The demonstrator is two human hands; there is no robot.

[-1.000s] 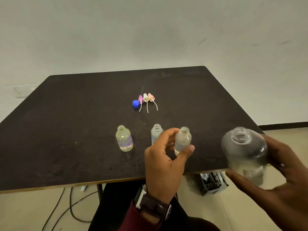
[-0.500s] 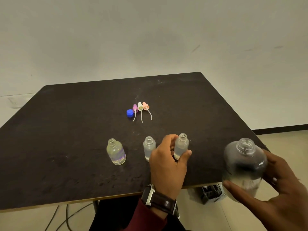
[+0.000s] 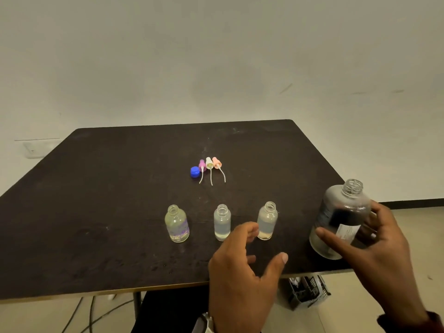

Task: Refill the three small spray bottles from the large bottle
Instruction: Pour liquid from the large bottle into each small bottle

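Three small clear bottles stand uncapped in a row on the dark table (image 3: pixel 96 212): the left one (image 3: pixel 177 224), the middle one (image 3: pixel 222 223) and the right one (image 3: pixel 267 221), each with liquid inside. My left hand (image 3: pixel 242 267) hovers just in front of the middle and right bottles, fingers spread, holding nothing. My right hand (image 3: pixel 374 243) grips the large clear bottle (image 3: pixel 341 219), uncapped and nearly upright, at the table's right front corner. Farther back lie three spray tops, purple (image 3: pixel 202 164), white (image 3: pixel 209 163) and peach (image 3: pixel 217 162), beside a blue cap (image 3: pixel 195 171).
A pale wall rises behind the table. Under the table's front edge are cables (image 3: pixel 96 313) on the floor and a black mesh basket (image 3: pixel 308 290). A wall socket (image 3: pixel 36 149) sits at the far left.
My left hand set the right small bottle down on the table and let go of it. My right hand brought the large bottle up and inward over the table's corner.
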